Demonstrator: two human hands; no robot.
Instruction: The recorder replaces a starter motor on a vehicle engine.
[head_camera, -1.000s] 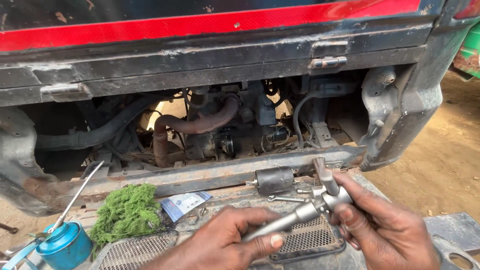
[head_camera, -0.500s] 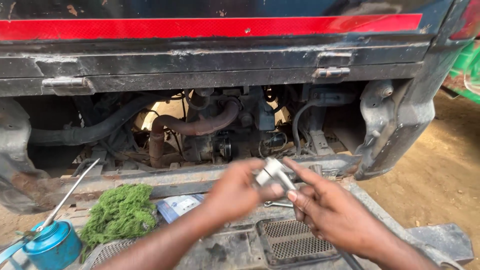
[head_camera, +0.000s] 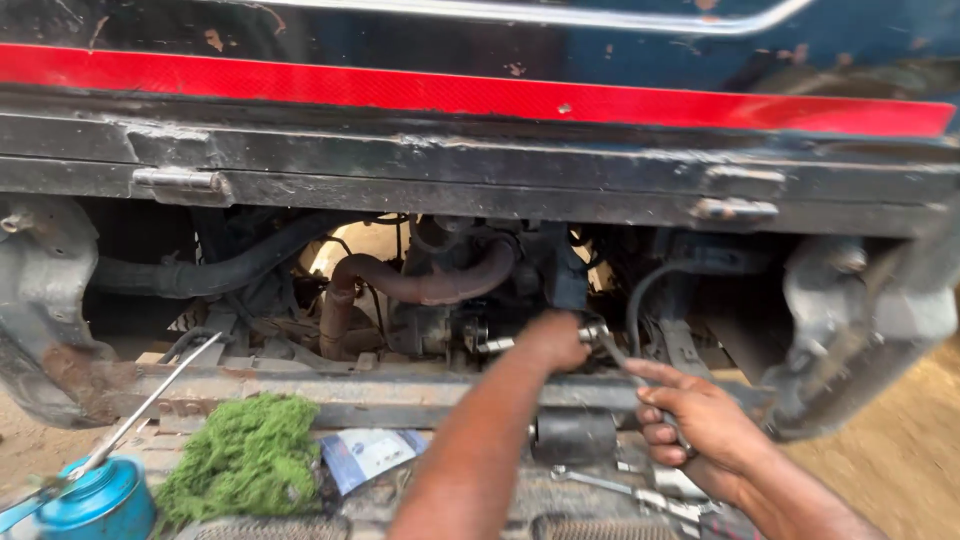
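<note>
My left hand (head_camera: 552, 342) reaches into the open engine bay and grips the head end of a metal socket wrench (head_camera: 598, 334), with its extension bar (head_camera: 497, 345) pointing left toward the engine parts. My right hand (head_camera: 700, 420) holds the wrench's handle lower down, at the bay's front edge. A rusty brown curved hose (head_camera: 420, 285) runs just left of and above the wrench. A black cylindrical part (head_camera: 572, 437) lies on the ledge below my left forearm.
A black hose (head_camera: 215, 272) crosses the bay at the left. A green fibrous wad (head_camera: 245, 455), a blue oil can (head_camera: 100, 500) with a long spout, a light-blue packet (head_camera: 368, 455) and a loose spanner (head_camera: 600, 483) lie on the front ledge. Red stripe (head_camera: 480, 95) above.
Both hands have moved up and forward with the wrench, from over the ledge into the engine bay. The camera has moved closer to the vehicle.
</note>
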